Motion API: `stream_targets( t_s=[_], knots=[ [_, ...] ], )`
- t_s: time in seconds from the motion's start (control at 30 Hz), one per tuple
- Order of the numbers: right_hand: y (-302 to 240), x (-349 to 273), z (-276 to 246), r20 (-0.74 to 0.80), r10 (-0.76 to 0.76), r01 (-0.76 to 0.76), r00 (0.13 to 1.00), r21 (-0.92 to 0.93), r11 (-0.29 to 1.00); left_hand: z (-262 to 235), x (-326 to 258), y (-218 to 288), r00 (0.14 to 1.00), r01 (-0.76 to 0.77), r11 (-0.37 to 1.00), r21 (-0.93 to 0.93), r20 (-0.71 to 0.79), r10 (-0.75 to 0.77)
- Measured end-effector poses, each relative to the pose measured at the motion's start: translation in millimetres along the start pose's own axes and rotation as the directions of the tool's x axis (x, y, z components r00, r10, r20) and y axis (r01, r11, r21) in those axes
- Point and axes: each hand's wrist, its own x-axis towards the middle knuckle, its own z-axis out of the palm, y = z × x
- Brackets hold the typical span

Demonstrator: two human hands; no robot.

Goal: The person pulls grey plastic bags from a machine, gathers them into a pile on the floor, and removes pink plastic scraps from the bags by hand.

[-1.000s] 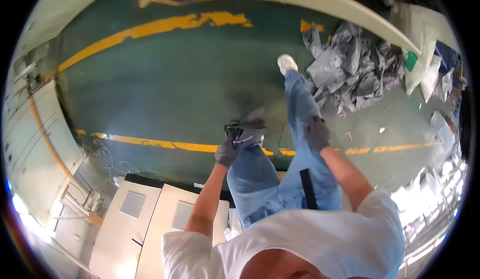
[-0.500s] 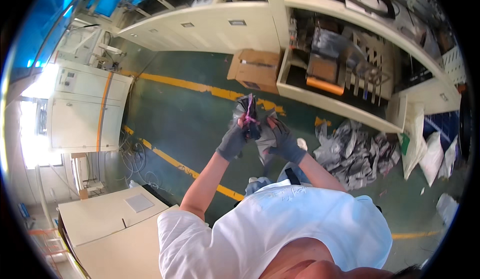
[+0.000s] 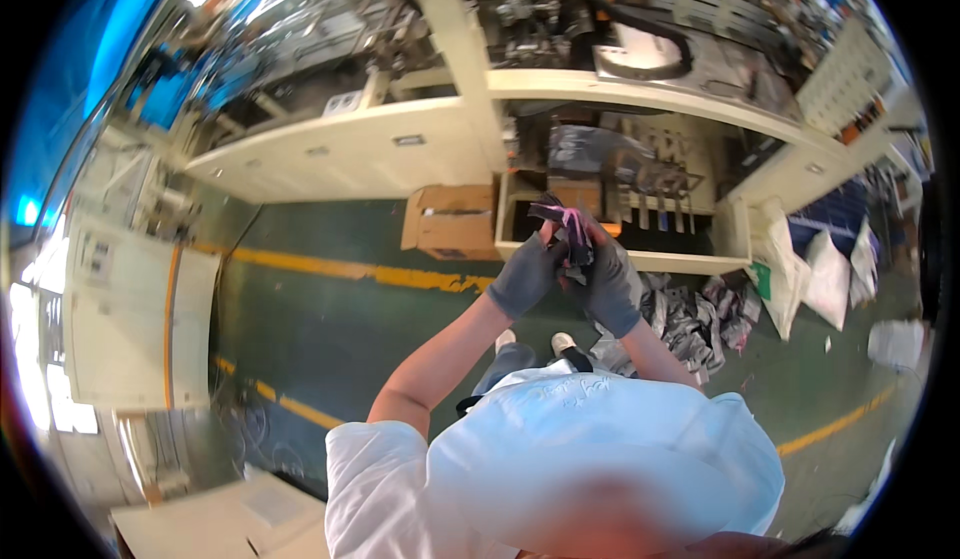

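Both hands wear grey gloves with bare fingertips and are raised in front of me. Between them is a crumpled bundle of dark plastic film (image 3: 574,229) with a pink strip across it. My left hand (image 3: 526,275) closes on the bundle's left side. From the right, my right hand (image 3: 610,287) is closed on it too, its fingers partly hidden behind the film. Grey film also shows at the right hand's outer edge; I cannot tell whether it belongs to the same bundle.
A cardboard box (image 3: 452,219) stands by the long cream machine (image 3: 350,149). An open drawer (image 3: 650,261) juts out ahead. Crumpled grey film (image 3: 700,324) lies on the floor at right, beside white sacks (image 3: 825,281). A cream cabinet (image 3: 135,309) stands at left.
My hands have come together around the bundle, and the loose grey sheet no longer hangs between them. The view has shifted, showing more of the machine and bringing my shoes into sight.
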Motion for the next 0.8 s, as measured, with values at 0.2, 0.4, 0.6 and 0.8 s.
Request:
stream_targets(
  t_s=[0.2, 0.4, 0.6, 0.8],
  knots=[
    [8, -3, -47, -0.264, -0.017, -0.039, 0.964, -0.206, 0.978, -5, 41, 39, 0.872, 0.486, -0.003, -0.874, 0.485, 0.062],
    [-1, -14, -46, -0.282, 0.228, -0.137, 0.932, 0.307, 0.942, 13, 53, 43, 0.766, 0.64, -0.175, -0.748, 0.601, 0.228],
    [-25, -1, 12, -0.679, 0.391, -0.061, 0.621, 0.455, 0.888, 32, 46, 55, 0.724, 0.684, -0.322, -0.655, 0.662, 0.191],
    [-49, 16, -52, -0.598, 0.441, -0.275, 0.67, 0.352, 0.895, 9, 72, 64, 0.677, 0.736, -0.259, -0.626, 0.686, 0.267]
  ],
)
